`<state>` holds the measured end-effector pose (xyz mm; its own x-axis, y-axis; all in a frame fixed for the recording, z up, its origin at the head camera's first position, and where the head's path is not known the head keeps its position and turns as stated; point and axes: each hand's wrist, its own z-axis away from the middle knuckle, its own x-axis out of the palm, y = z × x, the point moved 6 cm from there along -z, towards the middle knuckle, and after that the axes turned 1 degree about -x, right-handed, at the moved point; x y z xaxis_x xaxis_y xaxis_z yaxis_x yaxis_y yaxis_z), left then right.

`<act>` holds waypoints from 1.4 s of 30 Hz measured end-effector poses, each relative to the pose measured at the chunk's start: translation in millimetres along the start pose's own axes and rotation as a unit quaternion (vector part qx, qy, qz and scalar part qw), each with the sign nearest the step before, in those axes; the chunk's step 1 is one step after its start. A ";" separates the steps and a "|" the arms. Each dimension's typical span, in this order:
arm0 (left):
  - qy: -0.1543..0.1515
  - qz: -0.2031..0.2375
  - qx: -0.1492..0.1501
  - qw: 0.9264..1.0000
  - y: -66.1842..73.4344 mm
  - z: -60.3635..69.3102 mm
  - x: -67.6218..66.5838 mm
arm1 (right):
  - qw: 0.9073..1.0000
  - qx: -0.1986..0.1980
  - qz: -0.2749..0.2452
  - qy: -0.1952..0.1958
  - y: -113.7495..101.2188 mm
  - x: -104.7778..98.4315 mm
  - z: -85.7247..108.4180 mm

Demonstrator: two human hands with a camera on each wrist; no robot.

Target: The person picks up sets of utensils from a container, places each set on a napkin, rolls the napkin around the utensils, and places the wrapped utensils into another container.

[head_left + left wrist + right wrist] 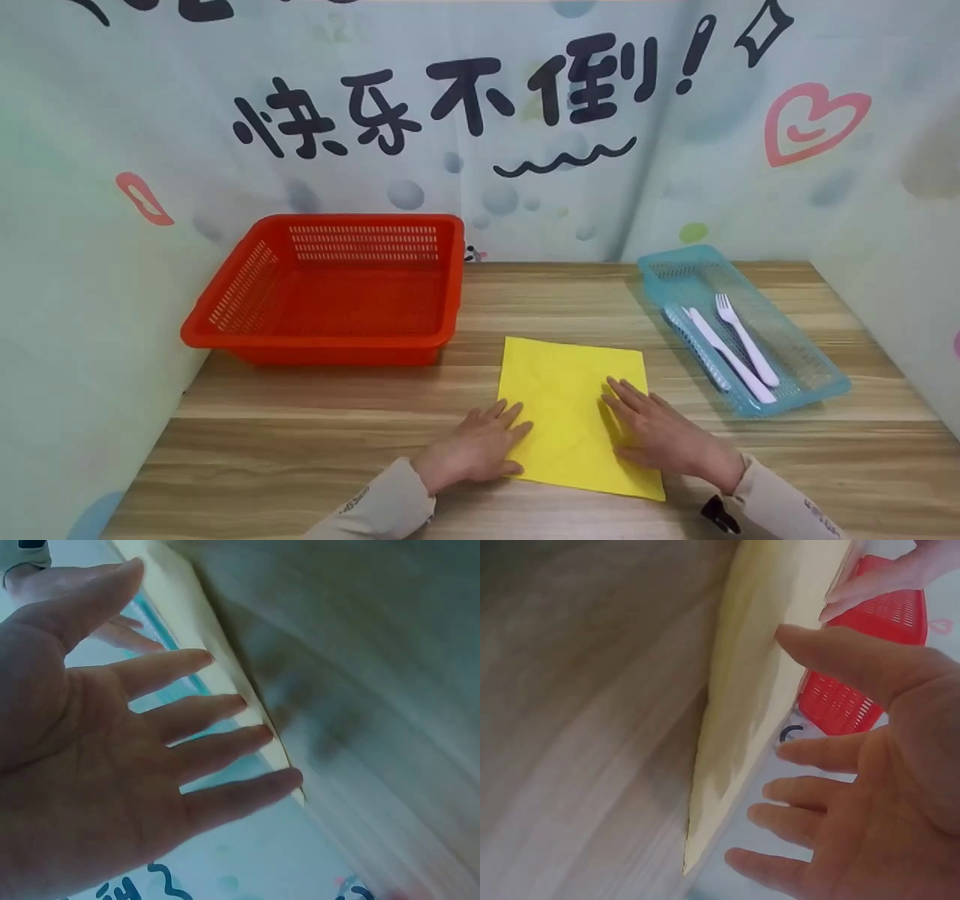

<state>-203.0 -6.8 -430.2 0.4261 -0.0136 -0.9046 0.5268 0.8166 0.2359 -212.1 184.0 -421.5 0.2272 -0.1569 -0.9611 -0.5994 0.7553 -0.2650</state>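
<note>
A yellow sheet (566,412), either cloth or paper, lies flat on the wooden table in front of the person. At its left edge is the left hand (480,446), fingers straight and spread, fingertips on the sheet's border. Over the right part of the sheet is the right hand (667,435), its fingers extended too. In the left wrist view the left palm (97,757) shows with nothing in it. The right wrist view shows the right palm (885,787) bare beside the sheet (742,705); whether those fingertips touch it I cannot tell.
A red plastic basket (337,342) stands at the back left. To the right, a blue basket (814,386) holds a white fork (746,341) and a white knife (731,356). A printed curtain (525,202) hangs behind the wooden table (315,420).
</note>
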 end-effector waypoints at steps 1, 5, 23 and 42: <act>-0.003 0.004 -0.004 1.000 -0.3 -0.7 0.7 | 1.000 -0.006 0.003 -0.004 -0.2 0.2 -0.4; 0.003 0.006 -0.018 1.000 0.2 -2.3 -0.5 | 1.000 -0.011 0.008 -0.016 -0.4 1.8 -1.7; 0.037 -0.070 -0.093 0.993 16.1 -23.0 -4.8 | 0.989 -0.043 0.127 0.058 -21.2 2.0 -1.3; -0.024 0.041 -0.072 0.996 2.8 -31.6 -6.5 | 0.994 -0.043 0.091 0.035 -19.6 5.7 -3.5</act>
<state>-227.5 13.9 -434.8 0.5004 0.0309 -0.8653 0.3795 0.8904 0.2513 -201.7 166.1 -422.0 0.0566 -0.0678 -0.9961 -0.6895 0.7189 -0.0882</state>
